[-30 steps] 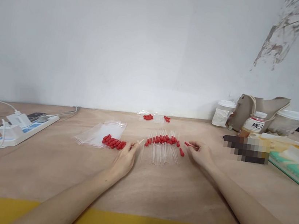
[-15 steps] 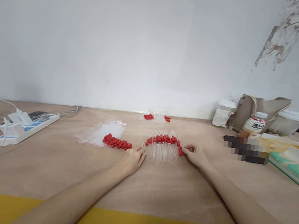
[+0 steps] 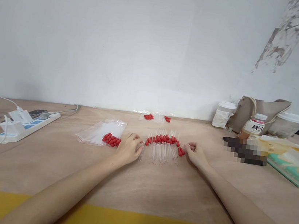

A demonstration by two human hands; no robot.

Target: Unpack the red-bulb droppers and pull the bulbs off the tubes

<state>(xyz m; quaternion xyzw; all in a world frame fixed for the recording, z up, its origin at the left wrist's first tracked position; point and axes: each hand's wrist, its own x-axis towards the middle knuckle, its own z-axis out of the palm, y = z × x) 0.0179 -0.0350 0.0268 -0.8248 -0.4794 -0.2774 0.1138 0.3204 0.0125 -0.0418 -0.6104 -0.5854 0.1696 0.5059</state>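
Clear thin tubes (image 3: 160,153) lie fanned out in the middle of the table, with a row of red rubber bulbs (image 3: 162,139) at their upper part. My left hand (image 3: 128,149) rests just left of them, its fingers bent and the thumb apart, hiding part of a pile of red bulbs (image 3: 110,140). Beside that thumb is a single clear tube (image 3: 141,152). My right hand (image 3: 195,154) is at the right end of the row, fingers loosely parted. Two loose red bulbs (image 3: 181,151) lie close to its fingertips.
Clear plastic bags (image 3: 94,133) lie at left, near a white power strip (image 3: 31,129) with chargers. Bagged red bulbs (image 3: 149,116) lie by the wall. At right are lidded cups (image 3: 224,115), a bottle (image 3: 254,126), a grey bag (image 3: 242,109) and a tissue pack (image 3: 290,169).
My left hand has shifted slightly left, over the right part of the bulb pile. My right fingers have drawn back from the red bulb, where two bulbs now show.
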